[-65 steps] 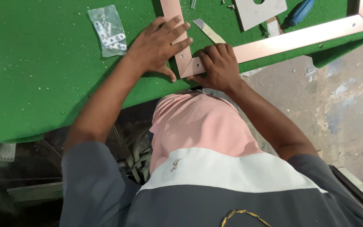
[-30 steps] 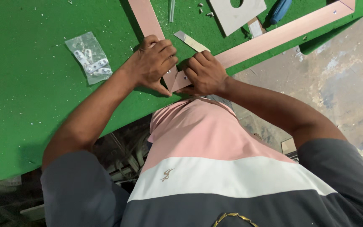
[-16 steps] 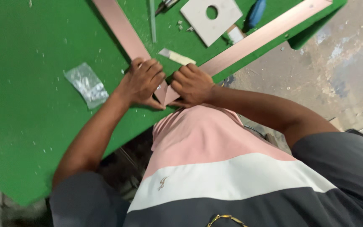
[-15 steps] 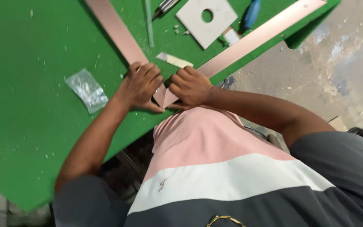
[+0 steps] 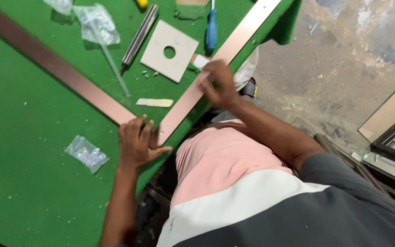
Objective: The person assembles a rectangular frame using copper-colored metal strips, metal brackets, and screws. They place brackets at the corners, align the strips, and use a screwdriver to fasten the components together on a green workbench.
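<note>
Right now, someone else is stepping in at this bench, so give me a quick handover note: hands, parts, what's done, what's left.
Left hand: flat on the corner joint, pressing it onto the green table.
Right hand: on the right strip, partway up; grip blurred.
Left strip meets the right strip in a V under the left hand.
Nearby: screw bag, small flat piece, square plate, blue screwdriver, metal rod.
Done: strips brought together at the corner.
Left: no fastening visible; tools and bag untouched.

R hand point(image 5: 218, 84) motion-blurred; frame corner point(image 5: 154, 137) hidden under L hand point(image 5: 136, 146).
</note>
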### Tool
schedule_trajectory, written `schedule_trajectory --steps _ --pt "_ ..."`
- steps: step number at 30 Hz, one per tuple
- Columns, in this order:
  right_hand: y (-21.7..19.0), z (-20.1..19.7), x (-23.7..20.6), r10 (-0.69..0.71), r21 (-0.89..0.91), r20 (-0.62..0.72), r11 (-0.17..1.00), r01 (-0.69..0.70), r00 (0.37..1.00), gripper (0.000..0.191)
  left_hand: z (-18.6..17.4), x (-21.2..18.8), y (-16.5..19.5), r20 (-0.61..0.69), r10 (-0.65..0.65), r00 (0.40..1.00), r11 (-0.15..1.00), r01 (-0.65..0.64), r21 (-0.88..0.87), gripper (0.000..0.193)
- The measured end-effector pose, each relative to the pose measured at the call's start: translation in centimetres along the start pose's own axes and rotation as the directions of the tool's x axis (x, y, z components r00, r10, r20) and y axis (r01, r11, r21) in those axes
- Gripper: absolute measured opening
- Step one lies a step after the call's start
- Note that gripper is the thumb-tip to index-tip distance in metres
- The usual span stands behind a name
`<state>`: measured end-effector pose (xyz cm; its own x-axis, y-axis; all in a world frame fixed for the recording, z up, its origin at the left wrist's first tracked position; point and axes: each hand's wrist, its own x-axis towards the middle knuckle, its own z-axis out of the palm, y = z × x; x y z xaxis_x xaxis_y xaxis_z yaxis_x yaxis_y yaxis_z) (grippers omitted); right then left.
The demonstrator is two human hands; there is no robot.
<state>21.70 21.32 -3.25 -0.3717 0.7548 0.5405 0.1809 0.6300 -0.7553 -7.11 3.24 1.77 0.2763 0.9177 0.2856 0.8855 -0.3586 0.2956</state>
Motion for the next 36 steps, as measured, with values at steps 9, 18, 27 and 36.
schedule_trajectory --steps 9,18,27,36 --pt "15.1 -20.2 11.4 -0.010 -0.494 0.035 0.869 0.026 0.999 0.035 10.8 17.1 15.7 -0.243 -0.239 0.940 0.960 0.191 -0.205 0.043" --pt "17.4 -21.2 21.9 0.395 -0.610 0.490 0.792 -0.018 0.777 0.089 20.0 38.8 20.7 -0.415 -0.463 0.783 0.855 0.518 0.023 0.068" --pt "18.0 -20.5 22.9 0.513 -0.679 0.566 0.734 0.012 0.645 0.073 20.8 40.0 19.1 -0.458 -0.477 0.750 0.809 0.579 0.105 0.071" --pt "19.5 -20.9 23.0 0.414 -0.628 0.628 0.769 0.115 0.658 0.105 20.5 40.7 18.7 -0.392 -0.449 0.803 0.818 0.546 0.182 0.061"
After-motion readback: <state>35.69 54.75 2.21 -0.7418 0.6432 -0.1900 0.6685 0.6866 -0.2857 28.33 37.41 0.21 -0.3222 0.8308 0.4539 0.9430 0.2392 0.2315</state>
